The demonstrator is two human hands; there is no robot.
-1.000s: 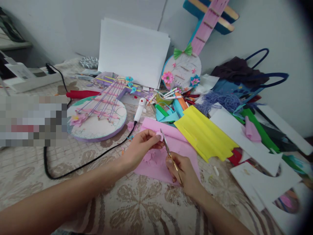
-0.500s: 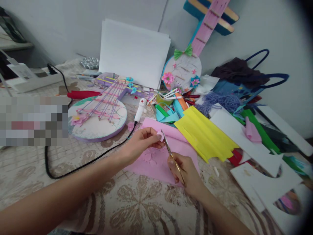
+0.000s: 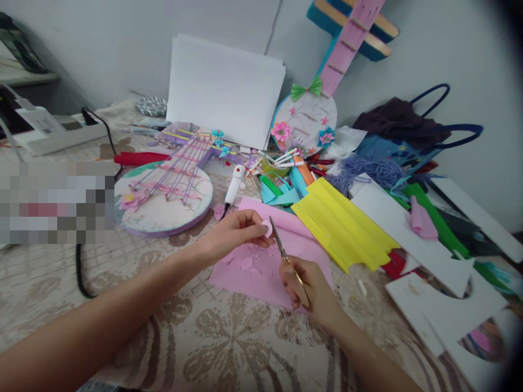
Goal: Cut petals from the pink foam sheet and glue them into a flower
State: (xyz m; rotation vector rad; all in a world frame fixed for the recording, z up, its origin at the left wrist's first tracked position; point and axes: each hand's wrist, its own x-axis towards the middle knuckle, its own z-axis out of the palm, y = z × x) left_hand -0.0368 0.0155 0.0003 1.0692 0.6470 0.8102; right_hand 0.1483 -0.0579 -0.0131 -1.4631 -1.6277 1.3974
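My left hand [image 3: 248,227] pinches a small pale pink piece of paper [image 3: 267,228] between thumb and fingers. Gold-handled scissors [image 3: 281,246] are gripped in my right hand [image 3: 304,280], their blades pointing up and touching or just beside the right edge of that piece. Below both hands lies a pink sheet of crepe paper [image 3: 232,275], rolled up at its far end. Several small pink cut pieces [image 3: 248,264] are scattered on it. A white glue gun [image 3: 235,185] with a black cord rests just beyond my left hand.
A toy string instrument [image 3: 180,209] lies at the left; a second one [image 3: 306,120] leans on the wall. Yellow crepe paper [image 3: 343,223], white board scraps [image 3: 433,310] and purple yarn [image 3: 368,169] crowd the right. A white board [image 3: 226,87] stands behind. A power strip [image 3: 61,139] sits far left.
The pink piece has turned slightly in my left hand and shows a rounder outline. The scissor handles look turned a little. My left forearm is slightly higher, covering more of the black cord.
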